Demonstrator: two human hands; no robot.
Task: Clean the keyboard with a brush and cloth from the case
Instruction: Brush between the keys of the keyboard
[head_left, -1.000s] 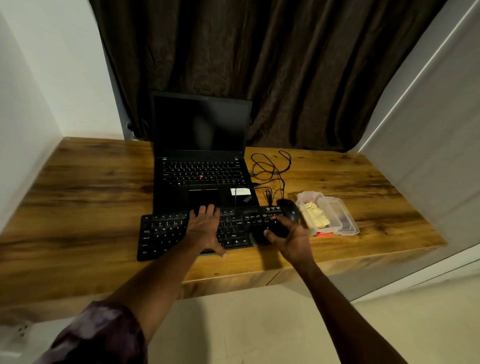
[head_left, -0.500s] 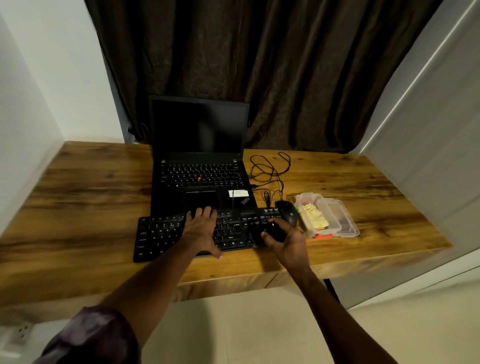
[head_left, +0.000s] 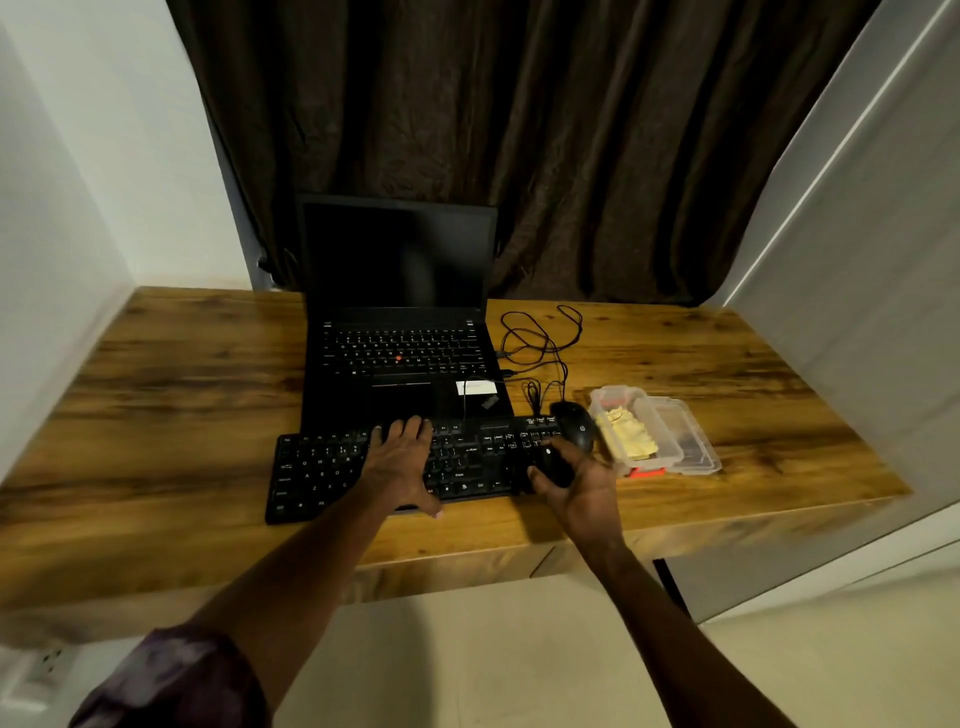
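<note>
While the left grip (head_left: 402, 457) lies flat, fingers spread, on the black keyboard (head_left: 322, 467) near the front edge of the counter (head_left: 182, 415), the right grip (head_left: 576, 483) curls round a small dark object (head_left: 550, 465) at the keys' right end; the yellow cloth (head_left: 628, 439) sits in the clear case (head_left: 661, 432) just beside.

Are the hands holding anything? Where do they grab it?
The right hand grips a small black thing, too dark to name, fingers curled round its near end. The left hand holds nothing; it rests flat on the keyboard.
</note>
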